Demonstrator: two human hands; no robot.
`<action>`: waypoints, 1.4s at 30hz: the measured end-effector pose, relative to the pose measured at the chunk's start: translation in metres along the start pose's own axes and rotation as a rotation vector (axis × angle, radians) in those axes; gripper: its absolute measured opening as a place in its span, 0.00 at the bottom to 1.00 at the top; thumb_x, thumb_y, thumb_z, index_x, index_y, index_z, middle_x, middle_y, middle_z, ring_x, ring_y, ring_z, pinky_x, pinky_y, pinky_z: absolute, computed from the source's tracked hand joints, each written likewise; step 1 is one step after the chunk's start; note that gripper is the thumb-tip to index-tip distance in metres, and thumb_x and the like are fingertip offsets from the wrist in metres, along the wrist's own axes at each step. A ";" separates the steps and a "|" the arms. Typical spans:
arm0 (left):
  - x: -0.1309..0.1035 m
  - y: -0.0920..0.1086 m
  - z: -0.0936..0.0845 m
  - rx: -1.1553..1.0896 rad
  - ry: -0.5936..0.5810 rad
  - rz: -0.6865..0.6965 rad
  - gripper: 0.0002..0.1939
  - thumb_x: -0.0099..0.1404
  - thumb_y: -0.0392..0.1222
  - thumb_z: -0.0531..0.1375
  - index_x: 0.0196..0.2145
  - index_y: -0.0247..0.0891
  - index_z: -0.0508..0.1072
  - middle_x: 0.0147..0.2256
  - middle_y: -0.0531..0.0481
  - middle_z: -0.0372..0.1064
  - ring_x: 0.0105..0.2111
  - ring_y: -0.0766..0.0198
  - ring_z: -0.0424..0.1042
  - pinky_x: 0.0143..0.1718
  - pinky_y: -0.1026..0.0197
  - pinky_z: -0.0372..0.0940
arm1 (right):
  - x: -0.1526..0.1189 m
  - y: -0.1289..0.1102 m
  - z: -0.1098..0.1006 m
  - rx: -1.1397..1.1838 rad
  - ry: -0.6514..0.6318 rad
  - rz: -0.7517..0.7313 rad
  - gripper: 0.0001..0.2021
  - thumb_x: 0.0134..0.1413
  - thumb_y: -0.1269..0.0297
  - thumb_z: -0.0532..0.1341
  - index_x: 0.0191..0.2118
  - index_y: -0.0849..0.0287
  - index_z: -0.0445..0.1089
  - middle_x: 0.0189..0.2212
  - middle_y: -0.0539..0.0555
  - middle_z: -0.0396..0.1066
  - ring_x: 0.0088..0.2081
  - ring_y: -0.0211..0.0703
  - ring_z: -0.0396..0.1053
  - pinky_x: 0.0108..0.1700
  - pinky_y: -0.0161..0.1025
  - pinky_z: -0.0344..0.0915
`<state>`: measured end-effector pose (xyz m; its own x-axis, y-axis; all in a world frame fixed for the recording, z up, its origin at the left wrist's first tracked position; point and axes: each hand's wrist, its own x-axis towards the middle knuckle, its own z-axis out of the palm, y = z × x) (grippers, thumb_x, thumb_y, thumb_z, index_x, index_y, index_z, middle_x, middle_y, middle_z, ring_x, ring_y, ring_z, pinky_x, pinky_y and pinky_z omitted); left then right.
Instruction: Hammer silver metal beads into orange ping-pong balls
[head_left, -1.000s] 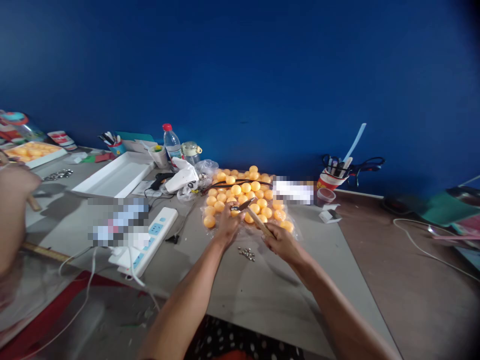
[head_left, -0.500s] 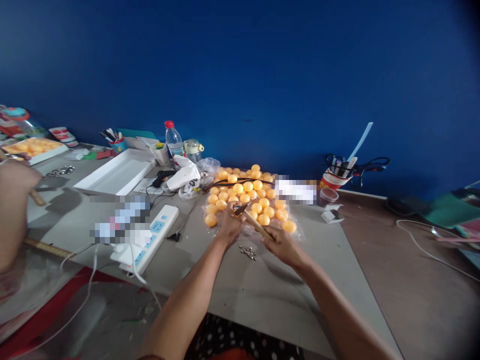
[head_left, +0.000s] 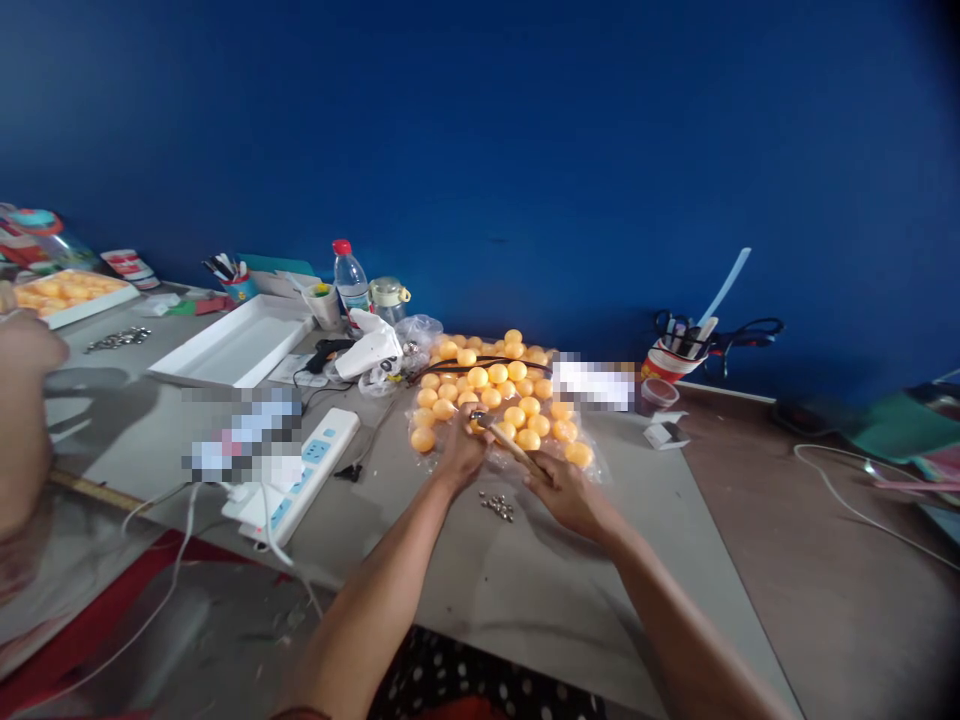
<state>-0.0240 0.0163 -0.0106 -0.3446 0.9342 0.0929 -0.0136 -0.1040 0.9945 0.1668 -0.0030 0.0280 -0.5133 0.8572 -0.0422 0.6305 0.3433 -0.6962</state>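
Observation:
My right hand (head_left: 559, 490) grips the wooden handle of a hammer (head_left: 521, 455), whose dark metal head rests by the fingers of my left hand (head_left: 463, 455). Those fingers are closed around what looks like an orange ball (head_left: 475, 427), partly hidden by the fingers and the hammer head. Both hands are over the near side of a clear plastic bag (head_left: 592, 462) spread with several orange balls (head_left: 528, 439). Just below the hands, a small pile of shiny metal pieces (head_left: 496, 507) lies on the grey table.
A white power strip (head_left: 319, 460) with cables lies to the left, below a shallow white box (head_left: 232, 345). A bottle (head_left: 349, 280) and a jar (head_left: 388, 298) stand behind. At the right is a cup of tools (head_left: 671, 358). A co-worker's arm (head_left: 22, 420) is at far left.
The hammer head has come down and turned beside my left fingers. My hands have stayed almost in place. At far left, the co-worker's arm has shifted left.

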 end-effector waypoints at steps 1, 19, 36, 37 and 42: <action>-0.001 0.000 0.000 0.006 -0.016 0.012 0.19 0.46 0.23 0.59 0.36 0.38 0.70 0.34 0.50 0.67 0.34 0.62 0.65 0.36 0.59 0.60 | 0.000 0.000 0.000 0.000 -0.008 -0.007 0.06 0.55 0.63 0.56 0.34 0.59 0.68 0.25 0.50 0.66 0.27 0.39 0.62 0.30 0.35 0.55; 0.000 -0.008 0.002 0.174 -0.012 0.159 0.20 0.46 0.23 0.57 0.35 0.40 0.65 0.29 0.55 0.64 0.29 0.65 0.62 0.31 0.62 0.60 | 0.002 0.003 0.001 0.020 -0.022 -0.002 0.12 0.56 0.61 0.56 0.39 0.60 0.74 0.28 0.52 0.70 0.30 0.43 0.66 0.33 0.38 0.59; -0.003 -0.011 0.001 0.129 0.002 0.132 0.17 0.46 0.26 0.62 0.34 0.41 0.68 0.28 0.54 0.65 0.30 0.62 0.63 0.36 0.59 0.61 | -0.001 -0.002 0.004 0.010 0.024 -0.016 0.11 0.56 0.62 0.57 0.38 0.61 0.73 0.27 0.54 0.72 0.30 0.44 0.68 0.31 0.37 0.58; -0.003 -0.009 0.001 0.115 0.021 0.128 0.18 0.45 0.26 0.62 0.34 0.41 0.68 0.28 0.53 0.65 0.30 0.62 0.63 0.36 0.59 0.61 | -0.001 -0.002 0.004 0.026 0.021 -0.006 0.11 0.56 0.61 0.57 0.38 0.61 0.73 0.26 0.53 0.71 0.29 0.43 0.67 0.30 0.37 0.58; -0.003 0.004 0.001 0.008 0.093 -0.012 0.17 0.47 0.31 0.66 0.37 0.39 0.71 0.33 0.50 0.68 0.34 0.61 0.66 0.37 0.59 0.61 | 0.000 -0.001 -0.003 0.165 0.044 -0.036 0.14 0.57 0.59 0.57 0.44 0.61 0.73 0.26 0.50 0.68 0.27 0.40 0.62 0.29 0.35 0.57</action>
<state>-0.0222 0.0139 -0.0067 -0.4297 0.8997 0.0768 -0.0107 -0.0901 0.9959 0.1676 -0.0023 0.0306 -0.5057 0.8626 0.0142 0.5062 0.3101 -0.8047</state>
